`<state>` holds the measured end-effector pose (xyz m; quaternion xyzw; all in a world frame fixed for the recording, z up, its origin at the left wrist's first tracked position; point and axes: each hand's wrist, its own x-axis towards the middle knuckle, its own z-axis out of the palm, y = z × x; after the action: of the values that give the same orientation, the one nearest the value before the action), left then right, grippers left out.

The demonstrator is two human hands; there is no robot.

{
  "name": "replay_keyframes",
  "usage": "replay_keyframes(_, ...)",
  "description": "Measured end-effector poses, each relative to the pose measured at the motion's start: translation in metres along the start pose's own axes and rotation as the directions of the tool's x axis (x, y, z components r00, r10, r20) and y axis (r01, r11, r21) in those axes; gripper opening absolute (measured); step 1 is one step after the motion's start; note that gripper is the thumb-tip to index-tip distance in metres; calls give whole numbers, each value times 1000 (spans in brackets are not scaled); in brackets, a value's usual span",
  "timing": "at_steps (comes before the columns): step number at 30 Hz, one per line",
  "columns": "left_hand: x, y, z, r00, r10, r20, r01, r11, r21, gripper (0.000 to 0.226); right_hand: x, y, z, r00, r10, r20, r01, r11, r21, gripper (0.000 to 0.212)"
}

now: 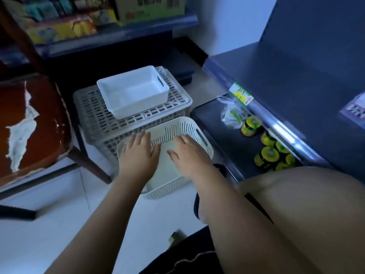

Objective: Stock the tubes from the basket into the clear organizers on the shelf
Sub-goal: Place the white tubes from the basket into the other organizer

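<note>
Beyond the bent knee (308,204), left hand (138,155) and right hand (189,155) are lying flat, fingers spread, gripping nothing, on the apparently overturned basket (177,128), right hand nearer the shelf (223,139).

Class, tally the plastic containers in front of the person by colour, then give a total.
White tub: 1
Grey lattice crate: 1, possibly a nested stack
Cream slotted basket: 1
Total: 3
</note>
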<state>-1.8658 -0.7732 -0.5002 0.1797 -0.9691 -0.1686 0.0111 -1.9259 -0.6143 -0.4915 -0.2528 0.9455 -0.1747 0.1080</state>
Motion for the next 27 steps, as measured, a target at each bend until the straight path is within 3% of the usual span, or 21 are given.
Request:
replay_keyframes(5,1,-29,75,957,-182,227,205,975,-81,60,22,32,53,956,217,195,-231,972,50,44)
replay_keyframes(11,24,-59,138,816,-412,407,498,857,-132,57,70,50,102,898,322,299,-355,933,60,24)
replay_keyframes(14,44,-68,168,717,-532,451,658,729,-187,59,101,63,131,844,395,362,-439,897,46,29)
replay_keyframes(17,62,-78,196,599,-646,473,780,605,-162,64,130,78,157,785,499,367,-537,844,-1,40)
replay_keyframes(22,73,-92,229,614,-653,444,729,685,0,38,186,106,187,620,734,278,-776,626,79,36)
replay_keyframes(25,73,-94,242,615,-698,367,754,656,-14,39,199,114,203,651,718,246,-746,665,33,30)
replay_keyframes(27,78,-91,250,548,-767,333,819,574,-26,48,197,118,210,707,676,209,-687,726,-24,34)
